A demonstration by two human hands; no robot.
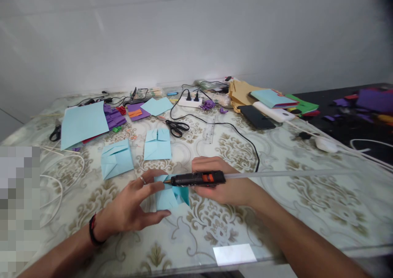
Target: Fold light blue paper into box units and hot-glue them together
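My right hand (211, 179) is wrapped round a black glue gun (190, 179), with a long clear glue stick (276, 173) coming out of its back. The gun's tip points left and sits at the upper part of a folded light blue paper (167, 198). My left hand (138, 200), with a ring and a dark wristband, has its fingers apart around the left side of this paper, fingertips at its top and thumb at its lower edge. Two more folded blue papers (157, 144) (117, 158) lie beyond, on the patterned table cover.
Black scissors (177, 127), a clear ruler (209, 132) and a white power strip (190, 101) lie farther back. A black cable curves across the middle right. Blue sheets (84, 124) and purple pieces are at left; a phone (256, 117) and paper stacks at right.
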